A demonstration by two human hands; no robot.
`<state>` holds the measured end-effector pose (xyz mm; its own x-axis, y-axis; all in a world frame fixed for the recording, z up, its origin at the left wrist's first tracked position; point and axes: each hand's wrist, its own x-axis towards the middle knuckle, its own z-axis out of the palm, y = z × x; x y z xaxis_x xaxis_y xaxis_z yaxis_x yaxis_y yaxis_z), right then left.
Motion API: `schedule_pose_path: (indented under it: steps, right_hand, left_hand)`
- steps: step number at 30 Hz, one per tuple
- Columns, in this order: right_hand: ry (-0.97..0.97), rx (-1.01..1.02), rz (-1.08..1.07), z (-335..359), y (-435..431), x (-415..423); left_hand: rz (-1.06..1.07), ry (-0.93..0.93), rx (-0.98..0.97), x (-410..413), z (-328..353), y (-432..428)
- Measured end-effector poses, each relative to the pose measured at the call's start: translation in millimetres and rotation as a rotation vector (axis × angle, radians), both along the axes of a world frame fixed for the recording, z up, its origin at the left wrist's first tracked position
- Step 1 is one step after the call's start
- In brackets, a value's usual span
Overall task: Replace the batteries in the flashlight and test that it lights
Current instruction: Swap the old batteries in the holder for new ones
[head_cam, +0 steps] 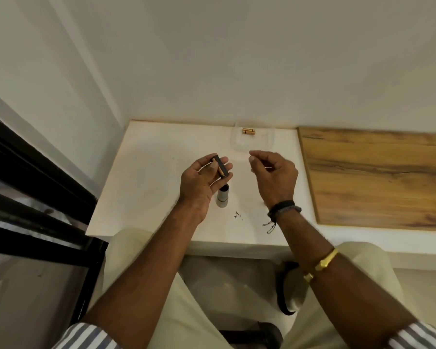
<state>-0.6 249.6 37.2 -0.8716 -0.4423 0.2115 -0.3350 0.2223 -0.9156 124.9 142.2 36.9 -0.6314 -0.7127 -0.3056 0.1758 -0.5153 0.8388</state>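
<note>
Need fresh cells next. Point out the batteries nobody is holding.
The copper-topped batteries in the clear tray by the wall; the others sit in the left hand.

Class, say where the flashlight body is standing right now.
In the head view the flashlight body stands upright on the white table, near the middle, just below the left hand, which holds the battery holder.

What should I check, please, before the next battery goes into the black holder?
1. Left hand grips the black holder: ok.
2. One battery already sits in it: ok.
3. Its polarity: cannot tell.
4. Spare batteries wait in the clear tray: ok.
5. Right hand free to fetch one: cannot tell, something thin pokes out beside it.
6. Flashlight body stands upright on the table: ok.
</note>
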Motion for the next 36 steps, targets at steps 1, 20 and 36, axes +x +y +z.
schedule_pose_path:
  steps: [1, 20, 36]
  right_hand:
    - [-0.015, 0.009, -0.013, 2.4, -8.5, -10.5]
    - [0.082, 0.620, 0.064, -42.5, -126.6, -146.1]
    - [0.191, 0.872, 0.029, -68.0, -147.8, -162.8]
  left_hand:
    - [0.015, -0.002, 0.022, -4.7, 2.1, -5.5]
    - [0.048, 0.057, 0.256, -33.9, -38.8, -59.8]
    - [0.019, 0.113, 0.322, -30.2, -59.4, -61.5]
